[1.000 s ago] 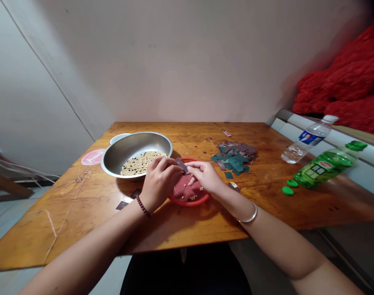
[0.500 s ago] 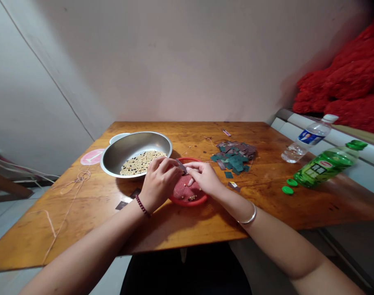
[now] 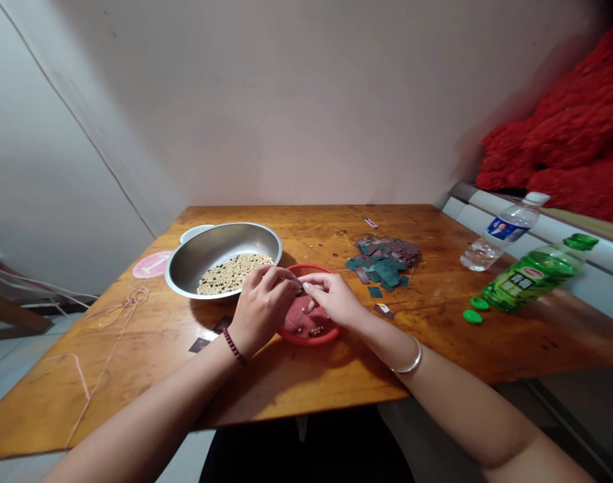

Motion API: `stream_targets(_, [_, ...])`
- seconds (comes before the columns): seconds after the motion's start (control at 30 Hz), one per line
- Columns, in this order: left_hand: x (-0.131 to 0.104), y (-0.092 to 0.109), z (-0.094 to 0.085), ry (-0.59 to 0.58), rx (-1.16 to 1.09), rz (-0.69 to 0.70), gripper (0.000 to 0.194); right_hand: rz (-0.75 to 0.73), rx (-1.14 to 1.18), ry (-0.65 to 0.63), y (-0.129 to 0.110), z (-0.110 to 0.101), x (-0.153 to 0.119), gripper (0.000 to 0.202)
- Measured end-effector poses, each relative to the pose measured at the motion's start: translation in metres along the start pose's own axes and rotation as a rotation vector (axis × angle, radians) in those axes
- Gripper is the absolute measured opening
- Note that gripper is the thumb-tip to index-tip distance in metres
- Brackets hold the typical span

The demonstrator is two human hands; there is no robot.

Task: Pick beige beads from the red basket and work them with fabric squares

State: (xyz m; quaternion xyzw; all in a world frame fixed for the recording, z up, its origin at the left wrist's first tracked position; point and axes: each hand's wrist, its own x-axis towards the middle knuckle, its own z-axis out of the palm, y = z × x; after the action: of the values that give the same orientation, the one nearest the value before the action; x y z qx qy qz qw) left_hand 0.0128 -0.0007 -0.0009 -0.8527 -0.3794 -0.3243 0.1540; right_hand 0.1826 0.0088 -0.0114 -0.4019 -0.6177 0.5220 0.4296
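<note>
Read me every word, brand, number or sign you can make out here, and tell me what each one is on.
Nothing reads for certain.
Pink disc: one white mark, perhaps "1" or "I".
Green bottle: large pale characters and a small red logo, too blurred to read.
Clear bottle: blue label, its print too small to read.

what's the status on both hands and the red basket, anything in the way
Left hand, right hand close together over red basket, pinching small dark piece. Few beads inside basket. Steel bowl beyond left hand, not blocking.
</note>
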Motion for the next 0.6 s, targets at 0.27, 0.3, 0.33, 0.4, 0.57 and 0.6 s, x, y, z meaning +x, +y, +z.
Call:
stream_targets(0.27, [0.0012, 0.0017, -0.0013, 0.025, 0.007, 0.014, 0.009, -0.017, 0.030, -0.025, -0.0005, -0.0008, 0.0007, 0.029])
stream_targets(0.3, [0.0012, 0.0018, -0.0013, 0.023, 0.008, 0.013, 0.009, -0.022, 0.035, -0.026, 0.0000, -0.0008, 0.0007, 0.030])
stream_targets(0.33, [0.0012, 0.0019, -0.0013, 0.021, 0.009, 0.009, 0.009, -0.026, 0.038, -0.026, 0.0008, -0.0008, 0.0007, 0.030])
stream_targets(0.4, [0.0010, 0.0019, -0.0012, 0.020, 0.011, 0.001, 0.010, -0.034, 0.043, -0.027, 0.0027, -0.0011, 0.0010, 0.032])
stream_targets(0.57, [0.0008, 0.0022, -0.0008, 0.027, 0.012, -0.010, 0.011, -0.038, 0.040, 0.000, 0.0036, -0.0019, 0.0013, 0.030])
stream_targets(0.6, [0.0008, 0.0022, -0.0008, 0.028, 0.012, -0.011, 0.011, -0.023, 0.034, 0.019, 0.0022, -0.0019, 0.0009, 0.030])
